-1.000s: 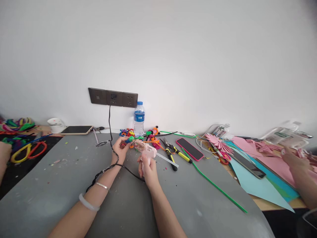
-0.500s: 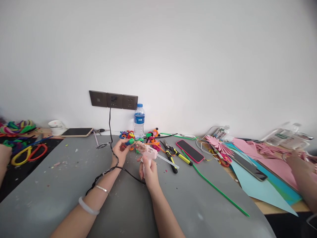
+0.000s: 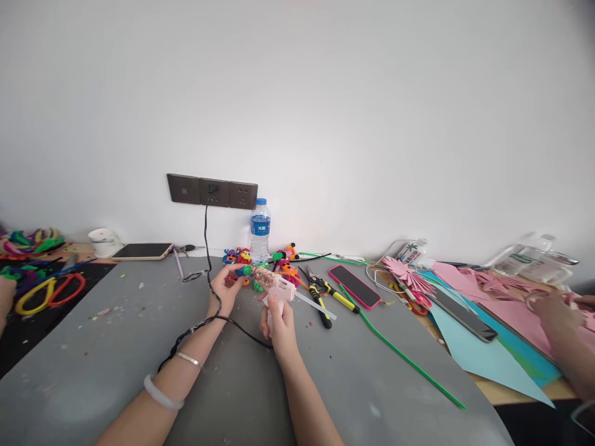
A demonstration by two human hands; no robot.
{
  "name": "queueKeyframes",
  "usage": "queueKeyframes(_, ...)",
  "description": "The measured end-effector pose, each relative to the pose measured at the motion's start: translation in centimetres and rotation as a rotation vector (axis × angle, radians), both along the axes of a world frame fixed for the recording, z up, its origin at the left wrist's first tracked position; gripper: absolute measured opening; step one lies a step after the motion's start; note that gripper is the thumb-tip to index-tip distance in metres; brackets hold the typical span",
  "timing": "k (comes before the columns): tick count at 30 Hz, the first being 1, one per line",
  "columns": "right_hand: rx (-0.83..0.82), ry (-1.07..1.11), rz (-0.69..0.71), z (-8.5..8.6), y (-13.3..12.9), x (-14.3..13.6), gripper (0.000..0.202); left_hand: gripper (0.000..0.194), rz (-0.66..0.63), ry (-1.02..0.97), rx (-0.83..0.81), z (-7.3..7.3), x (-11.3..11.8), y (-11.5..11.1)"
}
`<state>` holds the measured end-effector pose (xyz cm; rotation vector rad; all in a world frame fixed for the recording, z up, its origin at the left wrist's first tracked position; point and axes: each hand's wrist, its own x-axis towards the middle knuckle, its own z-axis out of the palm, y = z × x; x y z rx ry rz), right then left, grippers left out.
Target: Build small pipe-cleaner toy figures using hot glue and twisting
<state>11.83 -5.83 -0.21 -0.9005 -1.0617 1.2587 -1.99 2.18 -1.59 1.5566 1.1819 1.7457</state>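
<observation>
Head view: grey counter against a white wall.
Left hand: fingers pinching a small green-and-blue piece.
Right hand: wrapped around the handle of a pink glue gun.
Glue gun: front end near the piece; if they touch, I cannot tell.
Bottle: upright behind the piece, near the wall.
Pliers: lying between the glue gun and a phone.

The glue gun is pale pink, the table grey.
</observation>
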Motion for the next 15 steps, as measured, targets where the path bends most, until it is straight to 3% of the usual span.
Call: queueKeyframes(15,-0.014,-0.018,-0.007,-0.08,-0.02,-0.02,0.052,0.022,-0.005,0.007,-0.002,-0.24,0.06,0.09)
